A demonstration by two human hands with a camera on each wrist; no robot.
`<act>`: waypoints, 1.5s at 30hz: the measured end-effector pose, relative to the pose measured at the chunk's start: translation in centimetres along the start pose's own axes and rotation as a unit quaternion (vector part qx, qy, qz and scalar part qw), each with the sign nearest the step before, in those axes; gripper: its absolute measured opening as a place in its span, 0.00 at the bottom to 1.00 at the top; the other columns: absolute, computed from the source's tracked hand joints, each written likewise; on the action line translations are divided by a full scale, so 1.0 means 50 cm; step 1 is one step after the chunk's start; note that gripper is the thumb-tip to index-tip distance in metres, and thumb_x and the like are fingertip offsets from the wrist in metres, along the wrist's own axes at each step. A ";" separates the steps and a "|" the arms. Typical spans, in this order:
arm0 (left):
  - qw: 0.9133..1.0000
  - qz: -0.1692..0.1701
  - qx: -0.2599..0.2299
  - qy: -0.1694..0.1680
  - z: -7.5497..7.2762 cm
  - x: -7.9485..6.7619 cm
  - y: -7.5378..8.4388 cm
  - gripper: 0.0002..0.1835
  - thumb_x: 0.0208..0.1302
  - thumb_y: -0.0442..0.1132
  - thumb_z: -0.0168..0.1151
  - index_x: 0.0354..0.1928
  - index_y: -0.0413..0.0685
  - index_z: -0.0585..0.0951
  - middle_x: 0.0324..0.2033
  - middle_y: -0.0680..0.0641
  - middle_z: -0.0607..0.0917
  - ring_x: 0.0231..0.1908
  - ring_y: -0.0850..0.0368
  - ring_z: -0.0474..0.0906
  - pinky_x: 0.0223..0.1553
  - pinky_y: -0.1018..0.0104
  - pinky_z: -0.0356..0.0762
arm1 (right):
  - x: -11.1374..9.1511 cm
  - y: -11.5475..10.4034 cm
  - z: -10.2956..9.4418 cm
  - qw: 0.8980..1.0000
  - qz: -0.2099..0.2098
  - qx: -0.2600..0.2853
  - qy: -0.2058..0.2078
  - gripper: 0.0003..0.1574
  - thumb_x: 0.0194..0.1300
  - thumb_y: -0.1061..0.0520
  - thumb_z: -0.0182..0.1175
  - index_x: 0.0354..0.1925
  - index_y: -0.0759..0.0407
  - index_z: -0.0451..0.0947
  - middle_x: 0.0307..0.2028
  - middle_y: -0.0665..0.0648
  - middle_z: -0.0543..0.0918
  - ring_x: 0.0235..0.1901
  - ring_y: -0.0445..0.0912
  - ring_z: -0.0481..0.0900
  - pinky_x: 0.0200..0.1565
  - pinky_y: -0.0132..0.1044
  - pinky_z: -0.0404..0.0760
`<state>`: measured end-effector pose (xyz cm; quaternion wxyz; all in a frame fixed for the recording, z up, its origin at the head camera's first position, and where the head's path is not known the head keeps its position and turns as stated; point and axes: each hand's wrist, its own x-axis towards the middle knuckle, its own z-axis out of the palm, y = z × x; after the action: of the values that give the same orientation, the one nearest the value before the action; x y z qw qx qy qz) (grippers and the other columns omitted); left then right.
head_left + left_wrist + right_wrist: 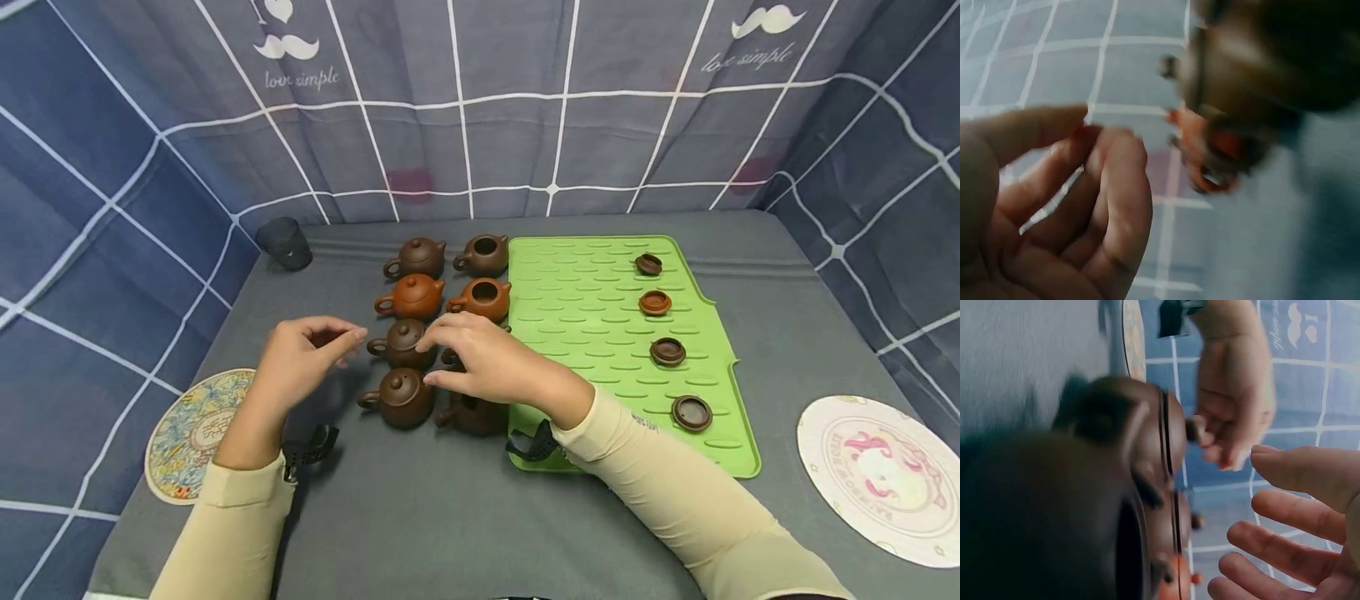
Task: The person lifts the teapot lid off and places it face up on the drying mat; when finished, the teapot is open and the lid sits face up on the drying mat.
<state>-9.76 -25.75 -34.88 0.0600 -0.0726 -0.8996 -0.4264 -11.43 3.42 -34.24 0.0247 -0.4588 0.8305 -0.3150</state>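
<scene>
Several small teapots stand in two columns. Those in the left column wear lids, among them an orange teapot [414, 297] and a front dark brown teapot [405, 400]. In the right column, a dark teapot [482, 254] and an orange one [480, 298] stand lidless. My right hand [487, 362] hovers over the nearer teapots with fingers spread, hiding part of them; the right wrist view shows nothing in it. To the left of the teapots hovers my left hand [303, 362]. Its fingers bend loosely toward the thumb, with no held thing visible.
A green mat [577, 350] lies right of the teapots, bearing several upturned lids, such as a dark lid [692, 413]. A dark cup [285, 243] leans at the back left. Round mats lie left [168, 442] and right [885, 479]. Checked curtains surround the table.
</scene>
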 end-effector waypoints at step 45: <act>0.982 0.123 -0.096 -0.106 0.023 -0.071 -0.059 0.10 0.52 0.23 0.81 0.34 0.42 0.93 0.34 0.48 0.90 0.33 0.57 0.85 0.31 0.66 0.82 | 0.039 -0.007 0.113 0.999 -0.044 0.006 0.022 0.16 0.79 0.56 0.63 0.59 0.61 0.84 0.58 0.58 0.82 0.59 0.48 0.80 0.62 0.36 0.74</act>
<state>-6.84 -27.01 -38.43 0.0090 -0.2325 -0.8400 -0.4901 -10.43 -1.09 -38.09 -0.0043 -0.4882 0.8076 -0.3309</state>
